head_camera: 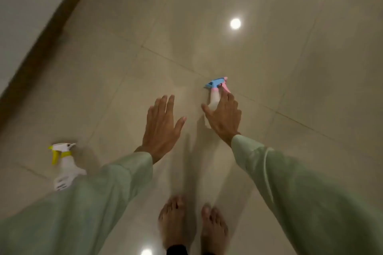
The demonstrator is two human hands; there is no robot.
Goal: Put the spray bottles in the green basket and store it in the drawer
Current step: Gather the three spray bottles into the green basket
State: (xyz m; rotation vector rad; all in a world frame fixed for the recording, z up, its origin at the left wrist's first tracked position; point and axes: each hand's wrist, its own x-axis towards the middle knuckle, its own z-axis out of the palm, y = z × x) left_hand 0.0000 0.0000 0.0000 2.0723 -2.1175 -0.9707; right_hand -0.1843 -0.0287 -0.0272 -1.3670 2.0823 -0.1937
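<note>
A white spray bottle with a blue and pink trigger head [214, 93] is under my right hand [223, 116]. The thumb is on the bottle's left side and the fingers lie over its right side, gripping the body. My left hand [162, 126] hovers beside it with the fingers spread and nothing in it. A second white spray bottle with a yellow trigger [63, 161] lies on the tiled floor at the left, its base partly hidden behind my left sleeve. No green basket or drawer is in view.
A white cabinet [24, 16] with a dark brown base strip [47, 33] fills the upper left corner. My bare feet [192, 225] stand on the glossy beige floor tiles [290, 58], which reflect ceiling lights.
</note>
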